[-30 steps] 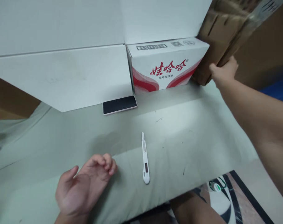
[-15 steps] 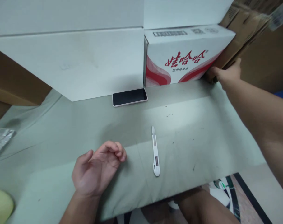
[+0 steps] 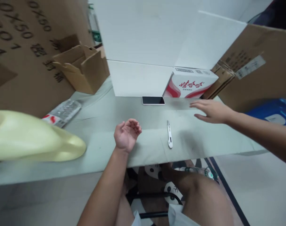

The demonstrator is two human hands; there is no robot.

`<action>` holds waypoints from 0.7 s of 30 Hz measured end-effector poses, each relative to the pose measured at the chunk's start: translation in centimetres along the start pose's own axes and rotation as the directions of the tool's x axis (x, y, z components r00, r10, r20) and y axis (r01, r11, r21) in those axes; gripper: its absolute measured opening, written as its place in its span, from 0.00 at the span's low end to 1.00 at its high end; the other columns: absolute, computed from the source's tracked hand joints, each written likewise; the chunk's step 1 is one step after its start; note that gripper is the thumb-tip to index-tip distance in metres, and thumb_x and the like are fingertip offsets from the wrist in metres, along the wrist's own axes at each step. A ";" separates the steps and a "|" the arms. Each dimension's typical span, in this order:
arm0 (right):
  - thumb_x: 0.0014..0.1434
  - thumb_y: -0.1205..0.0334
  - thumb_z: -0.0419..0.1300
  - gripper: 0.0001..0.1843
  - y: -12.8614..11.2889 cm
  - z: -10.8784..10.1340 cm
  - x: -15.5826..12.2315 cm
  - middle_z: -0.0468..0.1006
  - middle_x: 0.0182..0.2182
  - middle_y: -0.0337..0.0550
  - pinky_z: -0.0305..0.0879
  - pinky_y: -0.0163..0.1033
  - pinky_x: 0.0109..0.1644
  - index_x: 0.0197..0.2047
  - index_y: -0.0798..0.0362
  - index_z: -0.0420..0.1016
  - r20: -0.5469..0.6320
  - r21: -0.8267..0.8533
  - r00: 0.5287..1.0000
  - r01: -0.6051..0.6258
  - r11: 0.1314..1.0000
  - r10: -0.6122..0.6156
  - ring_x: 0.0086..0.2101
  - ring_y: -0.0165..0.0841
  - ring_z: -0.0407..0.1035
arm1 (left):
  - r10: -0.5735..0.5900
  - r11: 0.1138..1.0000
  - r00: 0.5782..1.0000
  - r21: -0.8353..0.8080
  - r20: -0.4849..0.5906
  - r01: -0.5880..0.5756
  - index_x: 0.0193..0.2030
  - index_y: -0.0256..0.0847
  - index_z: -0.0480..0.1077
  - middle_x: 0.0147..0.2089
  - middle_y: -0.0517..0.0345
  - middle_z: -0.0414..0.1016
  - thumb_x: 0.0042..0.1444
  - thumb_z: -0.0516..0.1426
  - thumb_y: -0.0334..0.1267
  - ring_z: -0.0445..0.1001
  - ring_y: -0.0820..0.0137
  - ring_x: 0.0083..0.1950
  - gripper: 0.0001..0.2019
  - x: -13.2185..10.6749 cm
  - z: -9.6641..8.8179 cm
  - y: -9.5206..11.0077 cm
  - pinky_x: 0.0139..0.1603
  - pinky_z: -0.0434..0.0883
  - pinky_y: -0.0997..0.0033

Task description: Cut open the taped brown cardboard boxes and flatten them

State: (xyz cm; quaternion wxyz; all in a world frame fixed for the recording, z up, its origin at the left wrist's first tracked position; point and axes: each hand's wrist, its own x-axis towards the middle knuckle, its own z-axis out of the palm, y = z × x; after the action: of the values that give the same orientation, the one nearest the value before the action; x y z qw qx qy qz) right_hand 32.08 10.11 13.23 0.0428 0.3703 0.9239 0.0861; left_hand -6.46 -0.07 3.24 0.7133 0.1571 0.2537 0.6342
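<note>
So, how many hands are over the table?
2. The left hand rests palm up on the table, left of the knife. The right hand hovers open to the knife's right, before the red-and-white box. No other hand shows.

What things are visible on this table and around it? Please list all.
knife: one, white, table middle
phone: one, black screen, table back
carton: one, white and red, right of phone
white boxes: two or more, behind phone
open box: one, brown, back left
cardboard sheets: several, brown, left and right sides
packet: one, silvery, table left
blurred object: one, pale yellow, near left
container: one, blue, far right
table: one, pale green cover
left hand: one, palm up, empty, on table
right hand: one, open, empty, above table
</note>
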 end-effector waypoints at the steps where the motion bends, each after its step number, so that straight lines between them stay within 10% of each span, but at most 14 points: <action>1: 0.68 0.52 0.51 0.24 -2.3 -0.4 1.8 0.78 0.58 0.59 0.73 0.56 0.56 0.59 0.55 0.73 0.012 -0.001 0.997 0.070 0.998 -0.070 0.56 0.51 0.75 | 0.020 0.999 1.000 -0.027 -0.009 -0.020 0.28 0.37 0.78 0.27 0.56 0.72 0.44 0.62 0.49 0.72 0.73 0.29 0.15 -0.3 -0.1 0.4 0.33 0.71 0.74; 9: 0.68 0.57 0.52 0.24 -18.0 -3.0 21.5 0.74 0.63 0.54 0.74 0.53 0.54 0.64 0.52 0.71 0.016 0.040 0.923 0.384 0.922 -0.385 0.58 0.48 0.73 | 0.150 0.972 0.984 -0.170 -0.097 -0.165 0.23 0.38 0.68 0.22 0.62 0.60 0.48 0.58 0.47 0.62 0.76 0.23 0.14 -0.2 -1.0 3.5 0.27 0.61 0.76; 16: 0.63 0.61 0.56 0.21 -25.4 -4.2 40.4 0.51 0.75 0.53 0.74 0.55 0.54 0.59 0.50 0.72 -0.247 0.202 0.948 0.251 0.947 -0.199 0.50 0.46 0.76 | 0.144 0.964 0.983 -0.207 -0.113 -0.165 0.22 0.38 0.65 0.23 0.62 0.58 0.45 0.60 0.48 0.56 0.76 0.25 0.15 0.8 -2.4 5.3 0.27 0.55 0.74; 21: 0.62 0.65 0.56 0.17 -27.3 -3.9 48.4 0.66 0.66 0.53 0.69 0.59 0.62 0.52 0.53 0.76 -0.287 0.344 0.958 0.081 0.936 0.023 0.55 0.50 0.72 | 0.155 0.962 0.977 -0.204 -0.146 -0.183 0.23 0.39 0.64 0.24 0.62 0.57 0.45 0.60 0.48 0.55 0.76 0.25 0.14 1.1 -3.1 6.3 0.27 0.55 0.72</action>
State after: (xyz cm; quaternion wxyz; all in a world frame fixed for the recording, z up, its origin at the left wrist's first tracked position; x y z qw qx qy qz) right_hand -21.92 23.71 11.09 -0.1571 0.3416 0.9262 -0.0284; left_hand -13.28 1.60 3.94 0.6514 0.0584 0.2144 0.7254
